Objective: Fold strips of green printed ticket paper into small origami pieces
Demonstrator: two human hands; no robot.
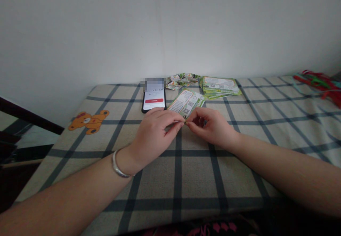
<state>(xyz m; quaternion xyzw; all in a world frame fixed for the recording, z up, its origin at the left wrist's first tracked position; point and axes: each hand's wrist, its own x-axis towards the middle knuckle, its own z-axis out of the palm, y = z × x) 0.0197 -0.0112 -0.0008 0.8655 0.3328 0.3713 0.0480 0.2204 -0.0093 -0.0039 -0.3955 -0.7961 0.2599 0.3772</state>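
A green and white printed leaflet (183, 103) with QR codes slants away from me, its near corner between my two hands. My left hand (157, 127), with a silver bangle on the wrist, pinches that corner with thumb and forefinger. Fingertips almost touching the left ones, my right hand (210, 124) pinches the same corner from the other side. Fingers cover part of the corner, so how it is creased cannot be made out. Just beyond my left hand lies a phone (153, 105) with a lit screen and a red button.
Several crumpled or folded printed papers (181, 81) lie by the wall, beside a stack of flat leaflets (221, 85). A bear cutout (89, 121) is on the left of the checked tablecloth (154, 193). Red and green stringy material (319, 83) sits at far right.
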